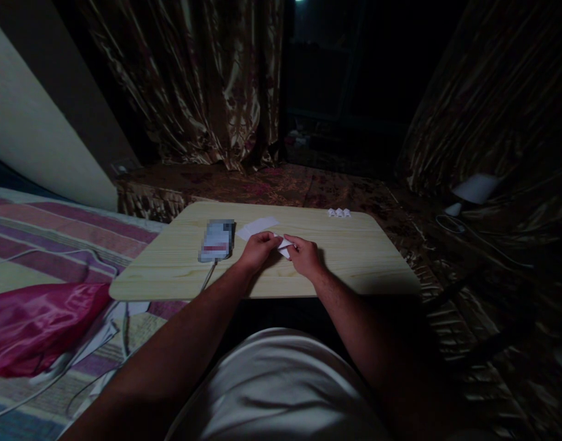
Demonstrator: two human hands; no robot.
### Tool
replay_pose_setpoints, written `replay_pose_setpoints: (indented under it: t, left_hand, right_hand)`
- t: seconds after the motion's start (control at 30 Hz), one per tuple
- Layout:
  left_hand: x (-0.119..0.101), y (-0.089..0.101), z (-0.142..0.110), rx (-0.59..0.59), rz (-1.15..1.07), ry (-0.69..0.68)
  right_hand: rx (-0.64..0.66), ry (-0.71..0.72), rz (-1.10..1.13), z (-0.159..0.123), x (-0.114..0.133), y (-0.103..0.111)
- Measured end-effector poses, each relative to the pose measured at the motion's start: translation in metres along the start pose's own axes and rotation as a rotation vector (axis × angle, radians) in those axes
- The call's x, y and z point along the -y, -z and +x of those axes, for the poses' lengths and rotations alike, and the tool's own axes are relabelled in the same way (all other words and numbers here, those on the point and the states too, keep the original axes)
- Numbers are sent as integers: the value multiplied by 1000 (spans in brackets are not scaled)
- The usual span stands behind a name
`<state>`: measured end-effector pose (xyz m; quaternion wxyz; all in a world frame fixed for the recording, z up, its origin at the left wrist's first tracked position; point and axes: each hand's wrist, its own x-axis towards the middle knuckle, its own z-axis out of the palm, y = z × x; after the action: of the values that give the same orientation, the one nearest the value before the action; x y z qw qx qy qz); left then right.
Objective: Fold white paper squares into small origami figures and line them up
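The two hands meet above a pale wooden table [363,260], and the fingers of both are closed on one small folded paper [285,246]. The left hand [257,251] grips it from the left side, with the thumb and the fingertips brought together, and the right hand [305,256] pinches it from the right. The folded paper is therefore exactly between the fingertips; I cannot tell if it also touches the wood below. Just beyond the left fingers, a little to their left, some flat white paper strips [261,226] are lying on the table. Farther to the left of the fingers there is a phone [217,239], which is blurred into squares, and a white cable [209,275] runs from it toward the near edge. Beyond the right fingers and to their right, well apart, three small white paper shapes [339,213] stand in a row near the far edge. Much farther to the right of the fingers is a small lamp [476,188] with a pale shade. Well to the left of the fingers, a shiny pink bag [41,324] lies on a striped bed cover [143,254].
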<state>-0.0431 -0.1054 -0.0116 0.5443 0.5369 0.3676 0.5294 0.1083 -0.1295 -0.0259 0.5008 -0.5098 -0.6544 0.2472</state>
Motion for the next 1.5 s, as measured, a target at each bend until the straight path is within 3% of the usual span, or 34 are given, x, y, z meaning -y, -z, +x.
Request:
replay_pose_setpoints:
  t: [0.27, 0.7, 1.03, 1.5]
  left_hand:
    - [0, -3, -3, 68, 79, -23]
    - [11, 4, 6, -43, 22, -23]
    - [13, 4, 4, 5, 124, -55]
    - [10, 3, 4, -101, 95, -31]
  right_hand:
    - [-34, -16, -13, 1, -3, 0]
    - [55, 24, -69, 0, -3, -1]
    - [-52, -1, -72, 2, -8, -1]
    - [-43, 10, 23, 4, -7, 0]
